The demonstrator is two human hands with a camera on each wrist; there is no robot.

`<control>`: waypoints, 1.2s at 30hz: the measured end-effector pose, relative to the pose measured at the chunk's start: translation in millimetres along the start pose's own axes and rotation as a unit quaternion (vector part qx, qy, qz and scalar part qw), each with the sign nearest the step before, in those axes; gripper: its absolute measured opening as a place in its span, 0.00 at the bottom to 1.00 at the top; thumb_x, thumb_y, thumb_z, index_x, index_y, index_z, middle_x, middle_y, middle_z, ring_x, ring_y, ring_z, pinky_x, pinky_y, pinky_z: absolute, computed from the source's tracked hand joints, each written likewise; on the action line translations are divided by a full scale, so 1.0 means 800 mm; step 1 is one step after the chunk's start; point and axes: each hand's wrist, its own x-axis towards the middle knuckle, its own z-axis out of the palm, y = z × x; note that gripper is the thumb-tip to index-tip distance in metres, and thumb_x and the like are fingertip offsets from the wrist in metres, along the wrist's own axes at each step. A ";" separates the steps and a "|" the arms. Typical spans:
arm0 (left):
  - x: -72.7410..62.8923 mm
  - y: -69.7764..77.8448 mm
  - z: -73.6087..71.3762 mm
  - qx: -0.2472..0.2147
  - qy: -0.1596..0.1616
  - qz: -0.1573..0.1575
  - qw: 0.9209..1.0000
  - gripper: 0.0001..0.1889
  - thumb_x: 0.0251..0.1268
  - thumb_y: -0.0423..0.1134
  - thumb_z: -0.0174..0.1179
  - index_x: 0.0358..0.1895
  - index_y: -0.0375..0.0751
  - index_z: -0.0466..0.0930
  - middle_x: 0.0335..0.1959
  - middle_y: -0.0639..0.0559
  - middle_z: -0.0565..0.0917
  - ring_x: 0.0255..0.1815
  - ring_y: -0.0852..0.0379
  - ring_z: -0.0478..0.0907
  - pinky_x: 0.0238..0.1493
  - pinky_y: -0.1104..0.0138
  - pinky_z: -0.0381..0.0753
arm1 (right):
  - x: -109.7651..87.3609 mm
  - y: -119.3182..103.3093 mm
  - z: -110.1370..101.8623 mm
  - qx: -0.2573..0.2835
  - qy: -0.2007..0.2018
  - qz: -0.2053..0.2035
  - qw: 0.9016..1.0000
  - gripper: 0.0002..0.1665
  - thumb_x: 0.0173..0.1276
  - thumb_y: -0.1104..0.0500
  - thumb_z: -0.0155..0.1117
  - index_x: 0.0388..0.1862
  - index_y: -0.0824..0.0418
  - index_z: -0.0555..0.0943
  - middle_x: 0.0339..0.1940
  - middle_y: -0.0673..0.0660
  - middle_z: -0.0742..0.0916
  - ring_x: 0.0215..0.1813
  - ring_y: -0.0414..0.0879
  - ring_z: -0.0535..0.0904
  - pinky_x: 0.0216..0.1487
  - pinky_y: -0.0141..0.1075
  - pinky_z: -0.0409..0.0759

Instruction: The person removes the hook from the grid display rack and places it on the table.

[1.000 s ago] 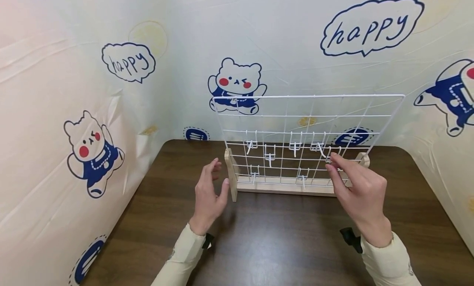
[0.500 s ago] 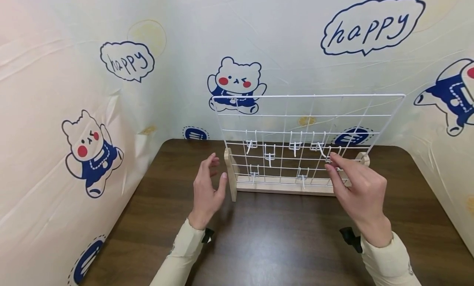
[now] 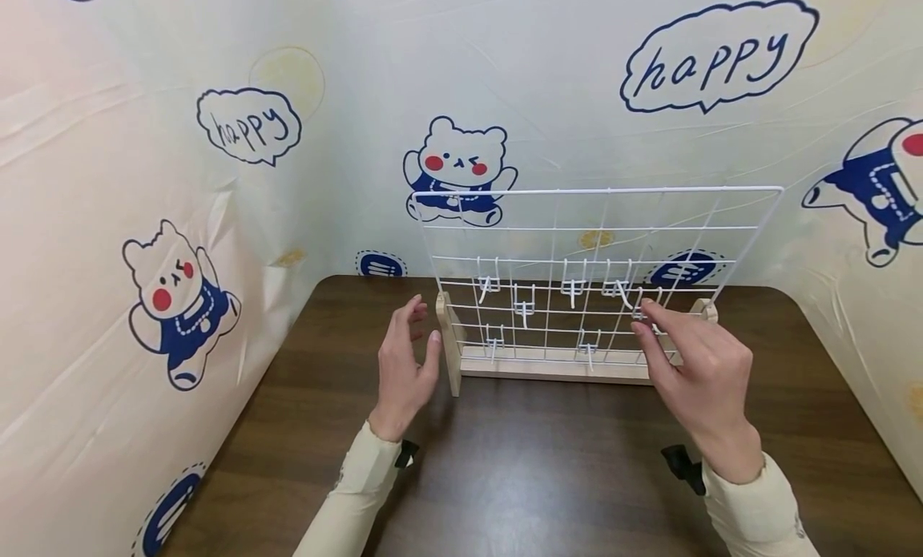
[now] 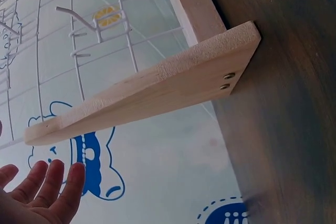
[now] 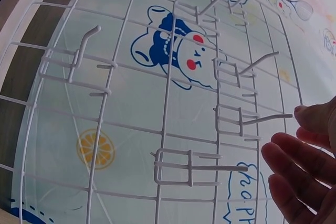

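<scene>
A white wire grid rack stands on a wooden base, with several white wire hooks hung on its mesh. In the head view my right hand is at the grid's right side, thumb and index fingertips slightly apart beside a hook that they partly cover. The right wrist view shows the right fingers loosely bent, the thumb close to the tip of a hook prong. My left hand is held beside the left wooden upright, fingers apart and nothing between them.
The rack's pale wooden base bar lies on a dark brown table. Behind and at both sides hangs a pale cloth printed with bears and "happy" bubbles. Two screws show low on the left upright.
My left hand has shifted slightly up and left beside the upright. My right hand stays almost still at the hook. The hooks keep their places on the grid.
</scene>
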 end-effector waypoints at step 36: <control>0.021 -0.015 0.018 -0.032 -0.023 0.006 0.999 0.22 0.77 0.34 0.53 0.71 0.36 0.72 0.62 0.41 0.81 0.62 0.48 0.81 0.55 0.56 0.89 | 0.003 0.003 0.014 0.035 0.019 -0.010 0.999 0.27 0.79 0.45 0.60 0.50 0.68 0.89 0.39 0.69 0.92 0.37 0.65 0.88 0.67 0.14 0.66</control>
